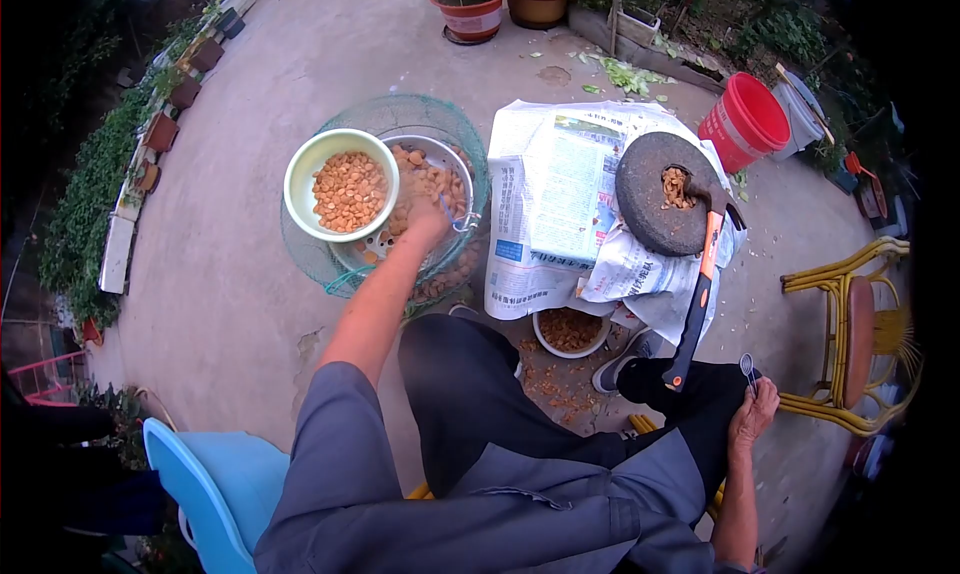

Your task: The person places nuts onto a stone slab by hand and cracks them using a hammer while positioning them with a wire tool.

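Two hands are working well apart. Right hand [755, 414], between 2 and 3 o'clock, is clamping a small metal tool [748, 368]. Dark shell-like bits [570, 329] are filling a white bowl [572, 354] at 12; more are littering the ground. Hammer [697, 289] is lying at 1, against the stone. Left hand [430, 219], 11, is resting among brown nuts [435, 177] in a colander [376, 248]; fingers aren't showing clearly, can't tell whether they're apart, together or gripping. Pale bowl [296, 184], also 11, is overlapping the colander and holding lighter pieces [348, 190]. Round stone [650, 219] is sitting on newspaper [575, 189] at 1, broken bits [677, 188] lying in its hollow. Red bucket [725, 139] is standing beyond, also 1.

Progress, my read: cracking is looking well along, going by the shell-like bits; colander is holding plenty left, and the hollow's load isn't sorted yet.
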